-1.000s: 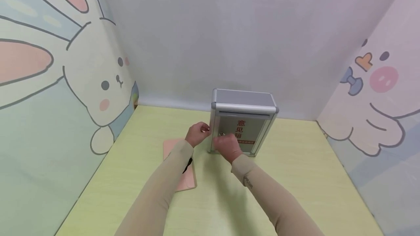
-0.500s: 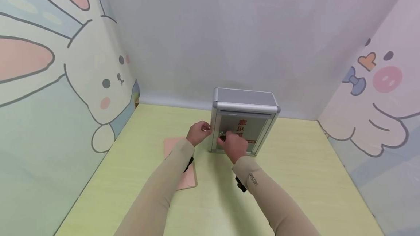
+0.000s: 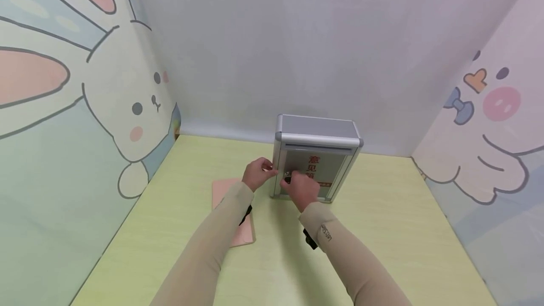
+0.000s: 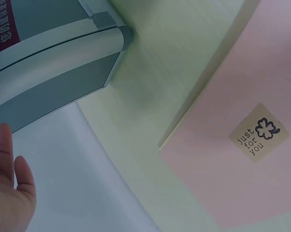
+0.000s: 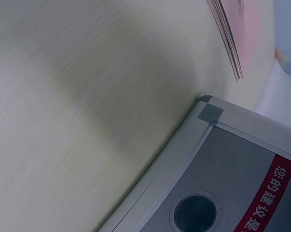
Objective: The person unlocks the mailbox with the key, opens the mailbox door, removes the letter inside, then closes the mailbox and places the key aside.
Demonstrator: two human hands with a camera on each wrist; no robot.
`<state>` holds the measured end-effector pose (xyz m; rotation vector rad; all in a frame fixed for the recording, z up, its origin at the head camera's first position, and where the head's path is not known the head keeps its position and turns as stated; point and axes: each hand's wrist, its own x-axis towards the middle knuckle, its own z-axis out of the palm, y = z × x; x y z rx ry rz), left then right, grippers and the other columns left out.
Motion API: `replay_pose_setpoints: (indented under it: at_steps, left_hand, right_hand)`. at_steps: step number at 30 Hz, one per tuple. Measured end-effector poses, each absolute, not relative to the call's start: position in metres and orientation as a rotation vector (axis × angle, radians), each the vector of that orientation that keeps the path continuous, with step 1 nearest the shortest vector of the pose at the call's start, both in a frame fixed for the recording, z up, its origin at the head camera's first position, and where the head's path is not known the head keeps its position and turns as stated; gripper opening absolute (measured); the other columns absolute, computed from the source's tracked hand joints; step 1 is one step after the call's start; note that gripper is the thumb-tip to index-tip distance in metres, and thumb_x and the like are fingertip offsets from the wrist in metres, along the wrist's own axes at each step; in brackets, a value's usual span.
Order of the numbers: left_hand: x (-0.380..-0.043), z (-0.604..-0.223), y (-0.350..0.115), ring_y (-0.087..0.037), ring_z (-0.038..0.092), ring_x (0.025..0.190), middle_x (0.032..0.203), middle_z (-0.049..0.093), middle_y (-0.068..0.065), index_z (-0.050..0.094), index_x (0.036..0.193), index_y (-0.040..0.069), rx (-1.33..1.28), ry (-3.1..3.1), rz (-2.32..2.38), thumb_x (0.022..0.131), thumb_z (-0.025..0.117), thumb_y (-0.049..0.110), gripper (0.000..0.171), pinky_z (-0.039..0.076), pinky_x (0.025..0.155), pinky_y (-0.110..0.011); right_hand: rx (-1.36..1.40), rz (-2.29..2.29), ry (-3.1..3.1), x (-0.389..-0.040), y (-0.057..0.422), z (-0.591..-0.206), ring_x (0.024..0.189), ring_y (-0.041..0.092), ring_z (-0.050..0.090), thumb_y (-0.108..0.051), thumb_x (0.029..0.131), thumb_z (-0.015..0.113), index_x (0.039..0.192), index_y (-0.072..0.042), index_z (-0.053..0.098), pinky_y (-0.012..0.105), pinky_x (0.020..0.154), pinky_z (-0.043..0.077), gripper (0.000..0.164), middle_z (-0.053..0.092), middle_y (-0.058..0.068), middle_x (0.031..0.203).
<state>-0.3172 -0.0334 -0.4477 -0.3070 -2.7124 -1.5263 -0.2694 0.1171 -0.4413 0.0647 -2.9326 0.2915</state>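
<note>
A grey metal suggestion box [image 3: 319, 129] with silver edges and red characters on its front stands upright on the table. At its left edge is my left hand [image 3: 257, 174], thumb towards the front frame and fingers loosely bent. The left wrist view shows fingertips [image 4: 4, 145] of that hand beside the box's side. My right hand [image 3: 302, 188] is in front of the box's lower left front, fingers curled at a small shiny metal piece [image 3: 288, 174]. The hand hides much of that piece. No part of my right hand appears in the right wrist view.
Left of the box, partly under my left forearm, lies a pink booklet-like stack [image 4: 198, 179] with a "just for you" label. The box front has a round dark disc [image 5: 195, 213]. A pale wall [image 3: 272, 60] rises behind the table; printed cartoon walls flank both sides.
My right hand has shifted slightly right and turned at the box front, bringing its black wrist strap into sight. My left thumb has edged right, onto the box's front edge.
</note>
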Motion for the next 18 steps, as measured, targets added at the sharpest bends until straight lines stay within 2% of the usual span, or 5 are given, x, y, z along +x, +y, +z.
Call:
replay_pose_setpoints:
  at_steps: [12,18]
  left_hand:
    - [-0.3161,-0.4486,-0.0335,-0.025,0.065,0.088,0.094,0.068,-0.010,0.064,0.096,0.003,-0.330,-2.701,-1.433,0.086,0.073,0.019,0.021,0.052,0.073,-0.038]
    - [-0.3158,-0.4477,-0.0322,-0.025,0.065,0.089,0.095,0.068,-0.010,0.063,0.096,0.003,-0.336,-2.716,-1.424,0.086,0.073,0.019,0.021,0.052,0.075,-0.038]
  right_hand:
    - [0.084,0.297,-2.924,-0.2675,0.1171,-0.4391,0.039,0.006,0.024,-0.041,0.089,0.061,0.060,-0.015,0.035,0.023,0.037,0.018,0.048,0.027,-0.006,0.045]
    - [0.128,0.335,-2.886,-0.2683,0.1195,-0.4413,0.039,0.005,0.024,-0.037,0.088,0.064,0.057,-0.015,0.032,0.021,0.036,0.019,0.049,0.028,-0.007,0.045]
